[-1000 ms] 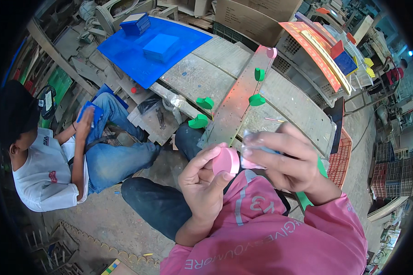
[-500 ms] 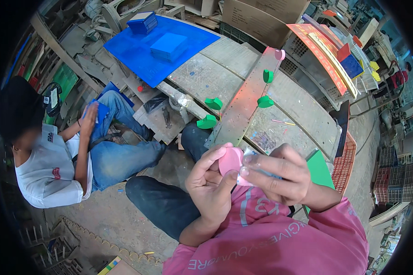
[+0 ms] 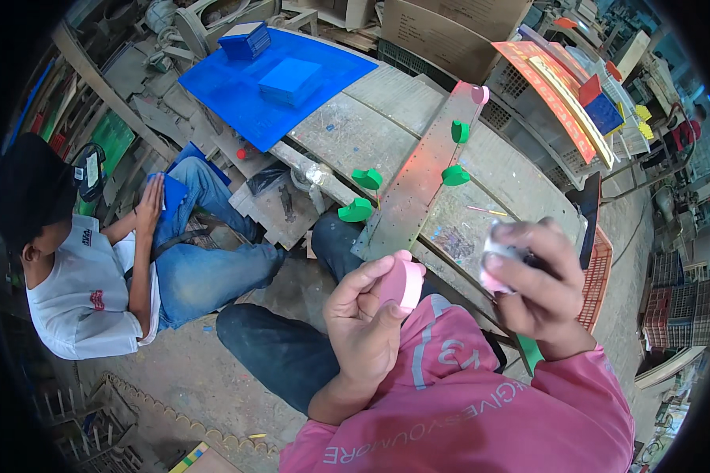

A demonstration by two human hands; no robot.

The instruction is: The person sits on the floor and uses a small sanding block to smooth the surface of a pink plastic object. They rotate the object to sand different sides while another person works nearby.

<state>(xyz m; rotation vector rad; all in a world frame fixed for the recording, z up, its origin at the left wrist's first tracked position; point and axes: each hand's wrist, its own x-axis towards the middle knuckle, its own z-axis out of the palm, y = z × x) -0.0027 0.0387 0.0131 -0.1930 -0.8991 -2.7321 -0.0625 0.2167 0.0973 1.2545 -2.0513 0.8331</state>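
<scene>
My left hand point(image 3: 361, 319) grips a small pink rounded piece point(image 3: 402, 285), thick-edged like a painted wooden cutout, between thumb and fingers. To the right and apart from it, my right hand point(image 3: 543, 276) is closed around a crumpled whitish scrap with pink stains point(image 3: 497, 260), perhaps cloth or paper; motion blurs it. Beyond my hands a long metal strip dotted with holes point(image 3: 418, 169) lies across the wooden bench point(image 3: 521, 201). Several green shaped pieces point(image 3: 455, 175) stand along its edges, and another pink piece point(image 3: 480, 94) is at its far end.
On the left a seated co-worker point(image 3: 87, 276) holds a blue piece point(image 3: 173, 197). A blue sheet point(image 3: 248, 102) carries stacks of blue blocks point(image 3: 290, 81). Cardboard boxes point(image 3: 450, 35) stand behind the bench. An orange-red crate point(image 3: 596, 276) is at right, beside a green panel point(image 3: 531, 352).
My right hand has moved right, away from the pink piece, taking the whitish scrap along. My left hand has tilted the pink piece, so its pale edge shows. The co-worker's hands shifted slightly.
</scene>
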